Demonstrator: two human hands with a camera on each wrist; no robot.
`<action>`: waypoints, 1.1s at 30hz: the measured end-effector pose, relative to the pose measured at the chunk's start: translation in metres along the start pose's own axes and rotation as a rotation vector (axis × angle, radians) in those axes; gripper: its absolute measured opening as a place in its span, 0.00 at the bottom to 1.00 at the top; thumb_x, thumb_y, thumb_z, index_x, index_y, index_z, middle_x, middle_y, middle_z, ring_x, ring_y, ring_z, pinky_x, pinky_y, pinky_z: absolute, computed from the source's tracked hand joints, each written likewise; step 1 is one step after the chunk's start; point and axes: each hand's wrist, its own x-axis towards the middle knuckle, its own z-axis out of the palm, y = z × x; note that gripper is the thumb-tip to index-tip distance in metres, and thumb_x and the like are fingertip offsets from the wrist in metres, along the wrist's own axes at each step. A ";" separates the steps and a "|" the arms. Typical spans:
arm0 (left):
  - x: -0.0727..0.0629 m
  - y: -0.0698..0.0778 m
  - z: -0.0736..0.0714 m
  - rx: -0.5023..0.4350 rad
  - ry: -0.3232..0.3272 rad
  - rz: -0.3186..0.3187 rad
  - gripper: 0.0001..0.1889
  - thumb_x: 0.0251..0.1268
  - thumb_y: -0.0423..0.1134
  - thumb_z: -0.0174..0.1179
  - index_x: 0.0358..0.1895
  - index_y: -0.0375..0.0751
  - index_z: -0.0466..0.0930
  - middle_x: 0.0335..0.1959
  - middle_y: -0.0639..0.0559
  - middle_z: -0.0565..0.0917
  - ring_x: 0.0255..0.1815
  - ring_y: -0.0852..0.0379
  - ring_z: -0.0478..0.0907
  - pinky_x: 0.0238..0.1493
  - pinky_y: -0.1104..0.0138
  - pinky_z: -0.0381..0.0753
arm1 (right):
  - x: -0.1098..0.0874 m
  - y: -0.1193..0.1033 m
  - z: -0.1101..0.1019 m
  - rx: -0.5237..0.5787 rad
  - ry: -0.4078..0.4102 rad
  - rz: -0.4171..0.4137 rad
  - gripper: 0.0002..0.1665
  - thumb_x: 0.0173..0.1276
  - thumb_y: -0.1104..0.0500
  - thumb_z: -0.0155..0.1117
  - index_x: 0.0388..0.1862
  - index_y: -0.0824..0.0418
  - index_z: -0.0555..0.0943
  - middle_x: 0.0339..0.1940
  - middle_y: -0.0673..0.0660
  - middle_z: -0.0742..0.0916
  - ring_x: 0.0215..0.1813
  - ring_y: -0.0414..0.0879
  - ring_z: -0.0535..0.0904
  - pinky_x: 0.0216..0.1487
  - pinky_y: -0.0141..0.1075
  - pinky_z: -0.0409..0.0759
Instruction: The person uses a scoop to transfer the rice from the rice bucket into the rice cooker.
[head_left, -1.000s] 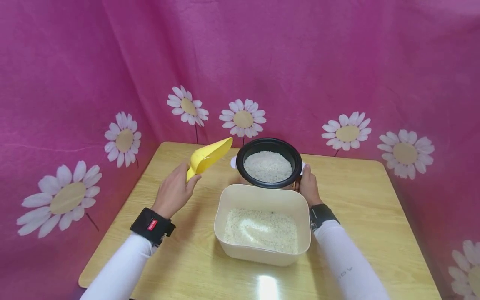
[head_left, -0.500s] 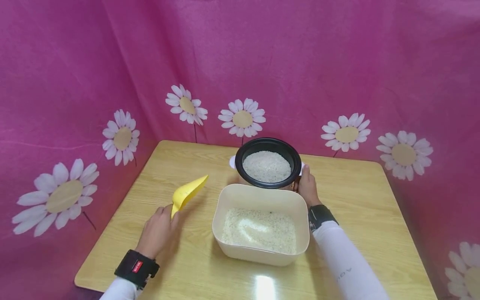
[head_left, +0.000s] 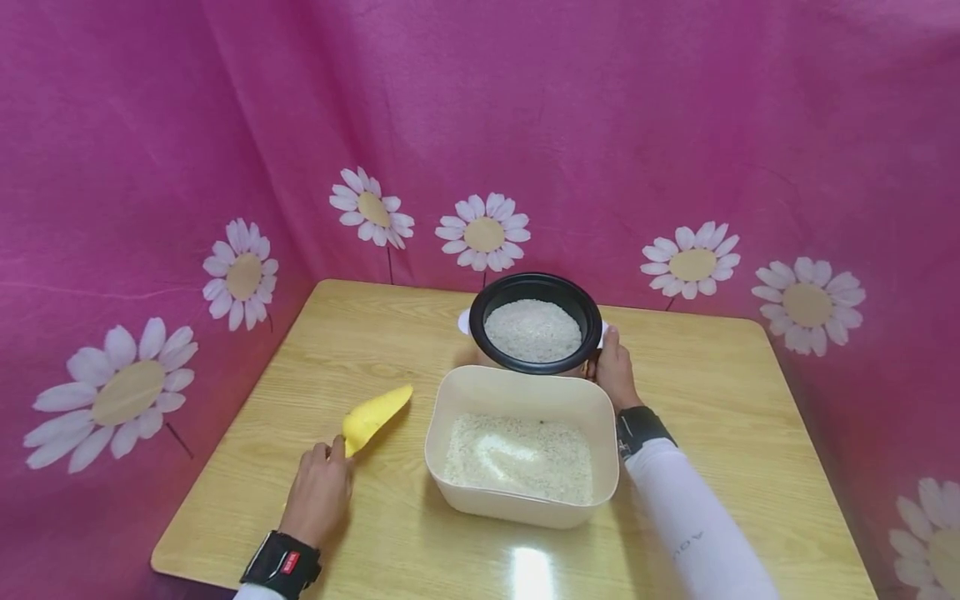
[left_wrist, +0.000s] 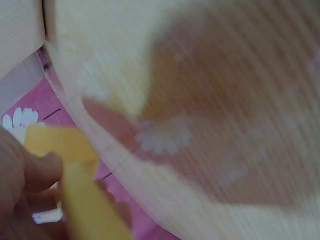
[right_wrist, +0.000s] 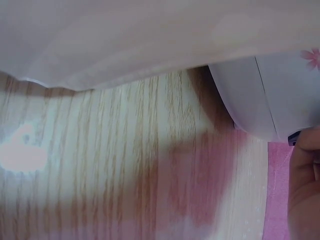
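Low over the table, left of the cream bin, my left hand [head_left: 321, 493] grips a yellow scoop [head_left: 375, 417] by its handle. The scoop's bowl points away to the right, its rounded back up. In the left wrist view the thumb lies against the yellow handle [left_wrist: 82, 190]. My right hand [head_left: 617, 371] holds the right side handle of a small cooker pot with a black rim [head_left: 495, 354]. White rice [head_left: 534, 331] lies inside it. The right wrist view shows the pot's white wall [right_wrist: 270, 95] with a pink flower print, beside curled fingers [right_wrist: 305, 155].
A cream plastic bin [head_left: 517, 508] with a layer of rice [head_left: 540, 467] stands in front of the pot, its back edge overlapping the pot in the head view. The wooden table [head_left: 712, 392] is bounded by pink cloth [head_left: 570, 133] with daisies at the back and sides.
My left hand has moved down and toward me with the scoop, from beside the pot to low over the table. The scoop has turned over. My right hand stays at the pot's handle.
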 end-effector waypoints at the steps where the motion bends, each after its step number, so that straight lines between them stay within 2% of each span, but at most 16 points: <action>1: -0.001 -0.001 0.001 -0.002 -0.008 0.003 0.21 0.71 0.33 0.62 0.61 0.22 0.76 0.41 0.29 0.82 0.39 0.35 0.78 0.43 0.47 0.80 | 0.000 0.000 0.000 -0.001 -0.002 0.002 0.45 0.78 0.23 0.24 0.16 0.50 0.70 0.11 0.44 0.72 0.15 0.40 0.68 0.20 0.34 0.68; 5: -0.007 -0.006 0.005 -0.014 -0.030 0.009 0.22 0.70 0.31 0.62 0.64 0.23 0.76 0.44 0.29 0.83 0.42 0.36 0.74 0.45 0.48 0.76 | 0.001 0.001 0.000 -0.002 0.000 0.001 0.46 0.77 0.23 0.24 0.16 0.51 0.70 0.11 0.44 0.72 0.15 0.39 0.68 0.20 0.34 0.68; 8: -0.011 -0.008 0.010 -0.014 -0.016 0.007 0.24 0.69 0.29 0.62 0.66 0.23 0.74 0.45 0.29 0.82 0.42 0.36 0.73 0.46 0.49 0.74 | 0.001 0.002 0.001 0.004 0.003 -0.001 0.46 0.77 0.23 0.24 0.17 0.52 0.70 0.11 0.44 0.72 0.15 0.39 0.68 0.20 0.33 0.67; 12: -0.018 -0.008 0.017 -0.022 0.021 0.006 0.31 0.56 0.21 0.64 0.67 0.22 0.72 0.47 0.27 0.81 0.45 0.33 0.73 0.49 0.47 0.72 | 0.002 0.001 0.001 -0.005 0.002 -0.010 0.46 0.78 0.24 0.24 0.16 0.52 0.70 0.11 0.44 0.72 0.15 0.39 0.68 0.20 0.34 0.67; 15: -0.023 -0.007 0.023 -0.034 0.001 -0.013 0.36 0.51 0.19 0.61 0.69 0.21 0.69 0.50 0.25 0.79 0.49 0.30 0.71 0.50 0.45 0.73 | 0.003 0.002 0.001 -0.013 0.010 -0.024 0.46 0.78 0.25 0.23 0.14 0.51 0.70 0.10 0.44 0.72 0.14 0.39 0.68 0.19 0.34 0.67; 20: -0.027 -0.004 0.029 -0.029 -0.102 -0.066 0.33 0.60 0.19 0.56 0.72 0.19 0.64 0.56 0.24 0.76 0.53 0.30 0.68 0.47 0.45 0.75 | 0.003 0.002 0.001 -0.022 0.014 -0.017 0.47 0.80 0.26 0.23 0.12 0.51 0.70 0.09 0.44 0.73 0.14 0.40 0.68 0.20 0.34 0.67; 22: -0.027 -0.003 0.029 -0.026 -0.106 -0.071 0.32 0.61 0.19 0.56 0.72 0.19 0.64 0.55 0.24 0.76 0.52 0.31 0.69 0.45 0.46 0.76 | 0.003 0.001 0.001 -0.027 0.021 -0.013 0.48 0.80 0.26 0.23 0.11 0.52 0.70 0.09 0.44 0.72 0.14 0.40 0.68 0.20 0.34 0.67; 28: -0.022 -0.002 0.026 -0.007 -0.039 -0.032 0.32 0.55 0.18 0.60 0.67 0.20 0.71 0.46 0.28 0.80 0.46 0.34 0.72 0.44 0.49 0.76 | 0.005 0.001 0.001 -0.025 0.041 -0.024 0.48 0.78 0.24 0.25 0.09 0.51 0.70 0.08 0.43 0.72 0.14 0.40 0.68 0.19 0.34 0.67; 31: -0.018 -0.002 0.022 0.003 -0.081 -0.052 0.31 0.54 0.19 0.62 0.67 0.22 0.73 0.44 0.29 0.81 0.44 0.36 0.74 0.46 0.49 0.76 | 0.004 0.001 0.000 -0.026 0.024 -0.015 0.48 0.78 0.24 0.25 0.10 0.50 0.70 0.09 0.43 0.72 0.15 0.41 0.68 0.20 0.35 0.67; 33: -0.016 -0.002 0.019 0.012 -0.136 -0.080 0.31 0.57 0.20 0.62 0.68 0.23 0.73 0.45 0.29 0.81 0.44 0.37 0.74 0.46 0.49 0.77 | 0.004 0.002 0.000 -0.038 0.009 -0.011 0.47 0.79 0.25 0.24 0.12 0.50 0.71 0.10 0.44 0.73 0.16 0.41 0.68 0.20 0.35 0.67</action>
